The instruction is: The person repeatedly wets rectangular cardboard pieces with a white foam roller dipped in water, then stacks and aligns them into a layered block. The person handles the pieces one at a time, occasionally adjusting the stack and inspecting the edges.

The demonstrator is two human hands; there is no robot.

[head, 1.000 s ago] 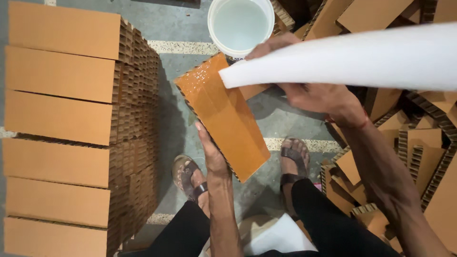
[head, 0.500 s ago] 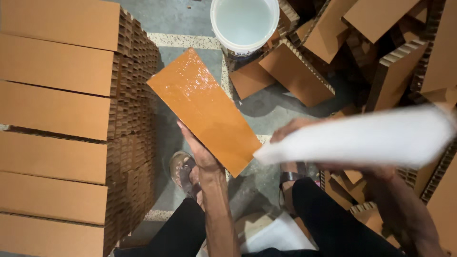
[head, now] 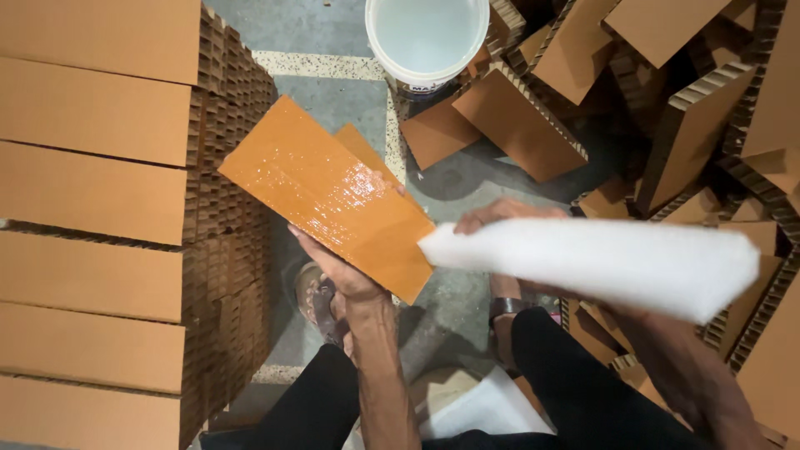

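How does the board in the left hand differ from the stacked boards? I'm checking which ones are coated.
The held board is glossy and wet-looking; the stacked boards look matte and dry. The held board is deeper orange and tilted on the left hand; the stacked ones are paler and lie flat. Both are rectangular cardboard pieces.
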